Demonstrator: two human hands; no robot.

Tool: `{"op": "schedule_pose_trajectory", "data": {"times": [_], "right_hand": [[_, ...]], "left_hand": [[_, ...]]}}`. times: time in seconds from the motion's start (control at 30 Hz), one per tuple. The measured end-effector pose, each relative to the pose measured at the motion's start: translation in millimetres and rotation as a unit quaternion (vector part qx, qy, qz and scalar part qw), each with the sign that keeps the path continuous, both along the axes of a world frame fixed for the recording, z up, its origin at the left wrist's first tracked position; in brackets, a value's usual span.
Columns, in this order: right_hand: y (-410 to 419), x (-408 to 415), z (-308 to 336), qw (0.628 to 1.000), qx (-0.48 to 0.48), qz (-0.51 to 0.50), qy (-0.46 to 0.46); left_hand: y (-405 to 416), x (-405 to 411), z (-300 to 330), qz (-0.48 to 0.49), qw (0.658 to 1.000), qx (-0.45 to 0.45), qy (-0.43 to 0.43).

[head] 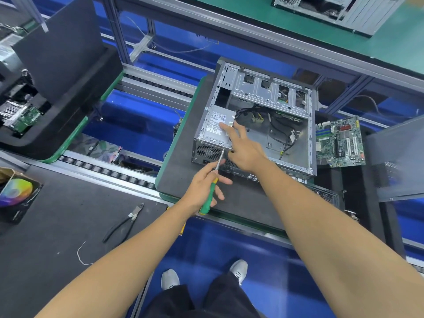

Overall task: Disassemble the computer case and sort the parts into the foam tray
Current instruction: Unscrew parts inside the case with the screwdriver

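On the dark mat [183,143], left hand [204,189] grips screwdriver [212,182]; right hand [243,148], seemingly relaxed, touches power supply [218,127].

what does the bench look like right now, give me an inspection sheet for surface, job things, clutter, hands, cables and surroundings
surface: dark foam pad on a green-edged pallet, roller conveyor alongside.
job's things: open computer case with power supply still seated; motherboard lying out to its right; mesh side panel at far right.
clutter: cutters and a loose white wire scrap on the near-left mat; colourful box.
hands: left hand grips a green screwdriver, tip at the case's rear edge; right hand rests fingers on the power supply.
cables: black bundle loose inside the case.
surroundings: foam tray with parts at left; another case on the far bench.
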State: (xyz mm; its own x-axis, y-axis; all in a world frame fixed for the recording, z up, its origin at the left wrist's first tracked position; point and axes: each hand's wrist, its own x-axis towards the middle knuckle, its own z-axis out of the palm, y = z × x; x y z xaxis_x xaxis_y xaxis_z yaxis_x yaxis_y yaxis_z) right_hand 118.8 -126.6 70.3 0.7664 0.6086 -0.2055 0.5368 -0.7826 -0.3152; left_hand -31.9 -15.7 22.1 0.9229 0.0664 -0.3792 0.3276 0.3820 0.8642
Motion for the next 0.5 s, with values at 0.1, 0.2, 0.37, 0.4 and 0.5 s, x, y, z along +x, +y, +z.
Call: {"op": "schedule_pose_trajectory", "data": {"times": [0.1, 0.2, 0.37, 0.4, 0.5], "right_hand": [[0.0, 0.0, -0.7, 1.0, 0.0, -0.001, -0.004], [0.5, -0.2, -1.2, 1.0, 0.0, -0.002, -0.005], [0.8, -1.2, -2.6, 1.0, -0.001, -0.002, -0.008], [1.0, -1.4, -3.0, 1.0, -0.001, -0.001, -0.008], [1.3, -1.5, -3.6, 1.0, -0.008, -0.004, -0.011]], "left_hand": [[5.8, 0.5, 8.2, -0.01, 0.991, -0.125, 0.051], [7.1, 4.0, 18.5, -0.02, 0.973, -0.213, 0.088], [5.8, 7.1, 32.5, -0.025, 0.985, -0.14, 0.1], [6.5, 7.1, 34.4, -0.025, 0.987, -0.118, 0.103], [5.6, 8.5, 38.3, -0.026, 0.991, -0.063, 0.111]]}}
